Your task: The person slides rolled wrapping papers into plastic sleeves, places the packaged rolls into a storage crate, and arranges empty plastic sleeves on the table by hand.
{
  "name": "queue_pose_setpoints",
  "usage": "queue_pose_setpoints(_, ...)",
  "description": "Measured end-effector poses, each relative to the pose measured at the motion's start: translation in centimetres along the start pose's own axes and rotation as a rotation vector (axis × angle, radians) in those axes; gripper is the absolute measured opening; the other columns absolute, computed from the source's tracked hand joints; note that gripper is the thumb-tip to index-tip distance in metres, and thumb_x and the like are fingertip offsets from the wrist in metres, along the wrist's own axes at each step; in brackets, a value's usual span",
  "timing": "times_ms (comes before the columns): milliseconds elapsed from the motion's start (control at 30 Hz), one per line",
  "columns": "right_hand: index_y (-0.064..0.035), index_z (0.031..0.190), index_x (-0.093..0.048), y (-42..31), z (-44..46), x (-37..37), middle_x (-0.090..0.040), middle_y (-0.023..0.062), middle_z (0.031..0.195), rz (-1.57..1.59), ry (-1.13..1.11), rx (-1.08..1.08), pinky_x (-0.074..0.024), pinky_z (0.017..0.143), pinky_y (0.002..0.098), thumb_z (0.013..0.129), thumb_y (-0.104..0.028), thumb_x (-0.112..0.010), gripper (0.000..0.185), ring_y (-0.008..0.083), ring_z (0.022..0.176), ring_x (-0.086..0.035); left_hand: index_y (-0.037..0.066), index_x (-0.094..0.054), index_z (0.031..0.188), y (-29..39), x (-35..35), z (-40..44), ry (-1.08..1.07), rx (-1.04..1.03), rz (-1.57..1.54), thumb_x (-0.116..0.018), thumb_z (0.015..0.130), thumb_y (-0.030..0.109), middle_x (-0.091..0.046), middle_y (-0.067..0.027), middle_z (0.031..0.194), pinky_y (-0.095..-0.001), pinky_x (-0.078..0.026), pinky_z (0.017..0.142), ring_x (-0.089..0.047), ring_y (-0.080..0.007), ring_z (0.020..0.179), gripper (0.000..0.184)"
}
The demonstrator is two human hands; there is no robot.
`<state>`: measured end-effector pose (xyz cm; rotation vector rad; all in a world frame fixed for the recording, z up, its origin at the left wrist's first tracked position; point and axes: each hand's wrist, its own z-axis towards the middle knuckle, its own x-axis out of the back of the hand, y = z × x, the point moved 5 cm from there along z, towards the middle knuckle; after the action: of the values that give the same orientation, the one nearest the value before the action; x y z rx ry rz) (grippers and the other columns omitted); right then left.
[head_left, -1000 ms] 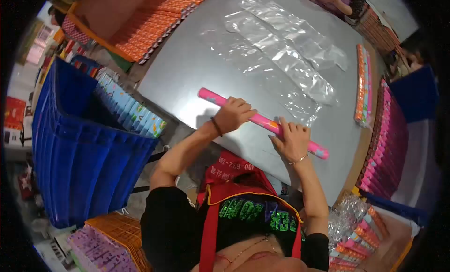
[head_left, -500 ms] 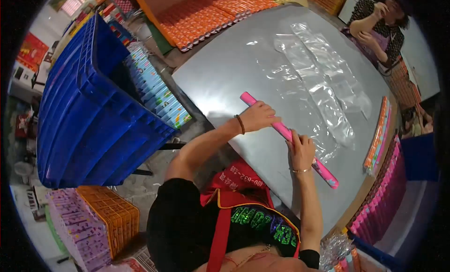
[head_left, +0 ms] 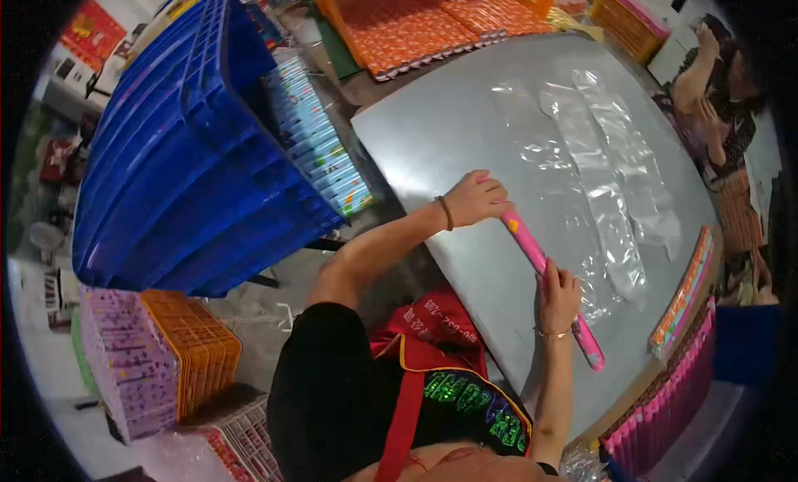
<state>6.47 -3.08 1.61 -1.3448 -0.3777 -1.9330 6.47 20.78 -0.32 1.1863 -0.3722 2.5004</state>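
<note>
A pink roll (head_left: 529, 243) with small coloured patterns lies slantwise over the grey table (head_left: 432, 141). My left hand (head_left: 477, 199) is wrapped round its upper end and covers most of that end. Lower down, my right hand (head_left: 559, 297) has its fingers closed round the same roll, whose lower end sticks out past the hand. Beyond the roll, clear plastic sleeves (head_left: 598, 183) lie flat on the table.
A blue crate (head_left: 191, 158) stands at the left beside light-blue rolls (head_left: 316, 133). Orange rolls fill an orange crate (head_left: 341, 25) behind the table. Packed rolls (head_left: 683, 295) lie along the right edge, near pink rolls (head_left: 665, 391). Another person (head_left: 706, 100) is at the far right.
The view has turned, so the table and crates appear shifted. The roll is slanted more steeply in view, and my left hand has moved to its upper end. Both hands still hold it.
</note>
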Motion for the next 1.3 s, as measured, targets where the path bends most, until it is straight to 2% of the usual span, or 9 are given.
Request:
queue_pose_setpoints(433,-0.0161,0.118,-0.056,0.9,0.7,-1.5,-0.056,0.0086,0.084,-0.083,0.047,-0.033,-0.0427,0.061,0.0378,0.078,-0.018,-0.064,0.04,0.0277,0.071,-0.051,0.017,-0.055,0.107,-1.8,2.4,1.3,-0.001,0.091,-0.109,-0.063,0.073,0.019,-0.055,-0.002,0.106,-0.0397,-0.039,0.089,-0.052,-0.0185,0.101,0.036)
queue_pose_setpoints(467,-0.0162,0.118,-0.057,1.1,0.6,-1.7,-0.056,0.009,0.085,-0.094,0.023,-0.042,-0.0427,0.062,0.0381,0.078,-0.019,-0.065,0.04,0.0281,0.071,-0.051,0.014,-0.055,0.111,-4.1,2.4,1.3,-0.248,0.355,-0.32,-0.061,0.074,0.018,-0.057,-0.0043,0.107,-0.0421,-0.04,0.086,-0.053,-0.0213,0.1,0.038)
queue_pose_setpoints(633,-0.0171,0.116,-0.057,1.1,0.7,-1.9,-0.055,0.0074,0.085,-0.055,0.03,-0.069,-0.0427,0.063,0.039,0.078,-0.021,-0.065,0.039,0.0269,0.074,-0.052,0.006,-0.061,0.09,-18.0,3.3,-7.8,0.444,1.036,0.473,-0.049,0.078,0.005,-0.062,-0.0151,0.092,-0.0415,-0.044,0.075,-0.058,-0.0313,0.089,0.018)
queue_pose_setpoints(667,-0.0176,0.117,-0.057,1.2,0.7,-2.0,-0.055,0.0069,0.085,-0.08,0.027,-0.075,-0.0429,0.063,0.0386,0.078,-0.021,-0.065,0.04,0.0265,0.074,-0.052,0.01,-0.057,0.097,-21.1,6.7,-11.0,0.151,1.654,0.386,-0.044,0.083,0.01,-0.059,-0.0099,0.095,-0.0439,-0.042,0.074,-0.055,-0.0291,0.092,0.019)
queue_pose_setpoints(700,-0.018,0.118,-0.056,1.3,0.5,-1.9,-0.055,0.0064,0.085,-0.11,0.023,-0.071,-0.0431,0.063,0.0383,0.078,-0.021,-0.065,0.04,0.0262,0.075,-0.053,0.012,-0.055,0.094,-23.6,6.3,-15.0,-0.029,1.792,0.574,-0.044,0.085,0.014,-0.058,-0.0071,0.096,-0.0429,-0.043,0.074,-0.055,-0.0255,0.095,0.015)
queue_pose_setpoints(767,-0.0243,0.122,-0.053,2.1,0.0,-2.4,-0.055,0.0015,0.086,-0.093,0.058,-0.071,-0.0407,0.065,0.0382,0.08,-0.025,-0.063,0.043,0.0233,0.075,-0.051,0.014,-0.054,0.103,-23.7,7.3,-19.4,0.108,1.628,1.106,-0.043,0.087,0.02,-0.056,-0.0056,0.101,-0.0453,-0.043,0.077,-0.053,-0.022,0.098,0.02)
queue_pose_setpoints(833,-0.0242,0.122,-0.053,1.9,0.2,-2.4,-0.055,0.0018,0.086,-0.093,0.016,-0.082,-0.0404,0.065,0.0383,0.079,-0.025,-0.064,0.044,0.0235,0.076,-0.051,0.014,-0.05,0.116,-23.6,8.3,-21.3,-0.331,1.676,0.861,-0.04,0.089,0.02,-0.055,-0.0079,0.106,-0.0521,-0.038,0.085,-0.049,-0.0265,0.104,0.029)
queue_pose_setpoints(1000,-0.0214,0.117,-0.057,1.7,0.5,-2.1,-0.055,0.0026,0.085,-0.047,0.015,-0.116,-0.0402,0.065,0.038,0.077,-0.024,-0.066,0.041,0.024,0.075,-0.051,0.017,-0.054,0.103,-25.0,7.3,-23.2,-0.54,1.37,1.038,-0.041,0.089,0.022,-0.058,-0.0076,0.1,-0.0522,-0.039,0.081,-0.057,-0.0295,0.089,0.02)
queue_pose_setpoints(1300,-0.0207,0.117,-0.057,1.7,0.5,-2.3,-0.055,0.0029,0.086,-0.043,-0.032,-0.153,-0.0414,0.067,0.038,0.076,-0.022,-0.067,0.043,0.024,0.076,-0.05,0.021,-0.061,0.099,-25.9,7.5,-23.3,-0.74,1.253,0.836,-0.044,0.087,0.024,-0.058,-0.0065,0.102,-0.0494,-0.04,0.077,-0.057,-0.0279,0.094,0.021)
